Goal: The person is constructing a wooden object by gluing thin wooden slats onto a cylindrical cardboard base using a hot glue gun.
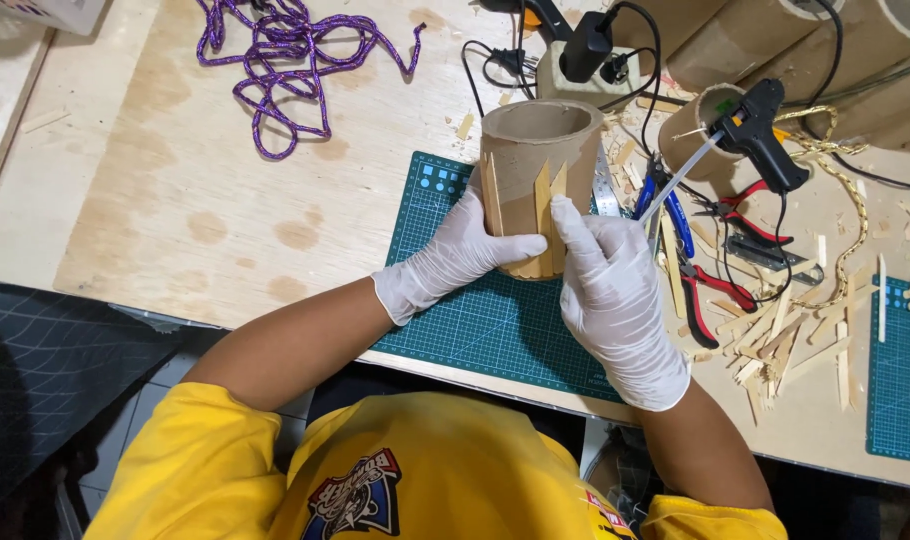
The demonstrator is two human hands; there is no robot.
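A short cardboard tube [535, 150] stands upright on a green cutting mat [475, 320], with thin wooden sticks [547, 205] stuck vertically on its side. My left hand [455, 255], in a white glove, wraps around the tube's lower left side and holds it. My right hand [610, 290], also gloved, presses its fingers on a wooden stick against the tube's front.
A black glue gun [760, 130] rests on a second tube [700, 125] at the right. Pliers [715, 290], blue-handled cutters [675, 215] and scattered wooden sticks [795, 340] lie to the right. Purple rope [275, 60] lies at the back left. A power strip [575, 80] with cables sits behind.
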